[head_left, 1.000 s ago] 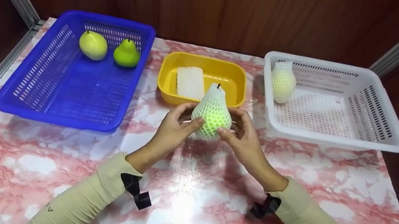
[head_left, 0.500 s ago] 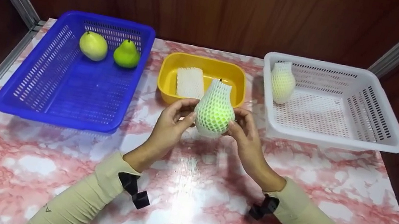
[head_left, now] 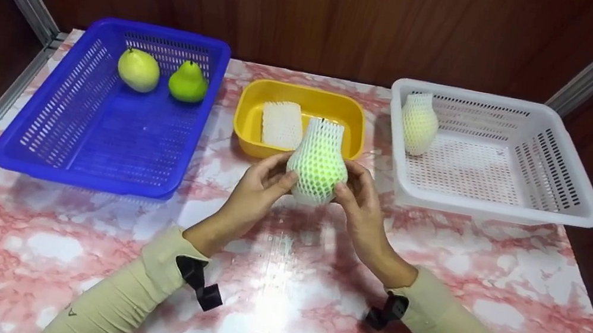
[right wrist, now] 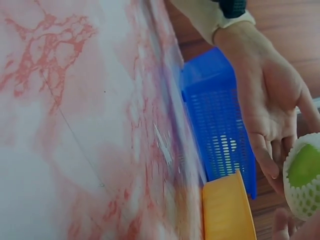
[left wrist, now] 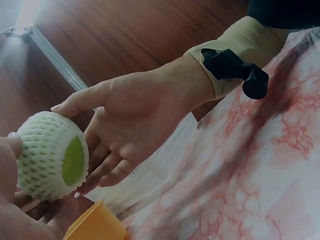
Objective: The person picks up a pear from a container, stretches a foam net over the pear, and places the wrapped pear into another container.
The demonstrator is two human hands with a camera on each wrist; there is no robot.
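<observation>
In the head view, a green pear in a white foam net (head_left: pixel 319 161) stands upright between both hands, above the table's middle. My left hand (head_left: pixel 256 189) holds its left side, thumb in front and fingers partly hidden behind. The right hand (head_left: pixel 365 217) grips the opposite side the same way. The net reaches up around the stem, whose dark tip shows at the top. From below, the left wrist view shows a bare green patch on the pear's underside (left wrist: pixel 73 161), where the net leaves a round opening.
Just behind the hands, a yellow tub (head_left: pixel 350 116) contains white foam netting (head_left: pixel 282 123). The blue basket (head_left: pixel 84 177) at left holds a yellowish pear (head_left: pixel 138 70) and a green pear (head_left: pixel 188 82). At right, a white basket (head_left: pixel 497 207) contains a netted pear (head_left: pixel 419 124).
The net's top has risen around the pear's neck and spread into a collar about the stem. Both hands shifted slightly on the pear's sides. The baskets and tub stay put.
</observation>
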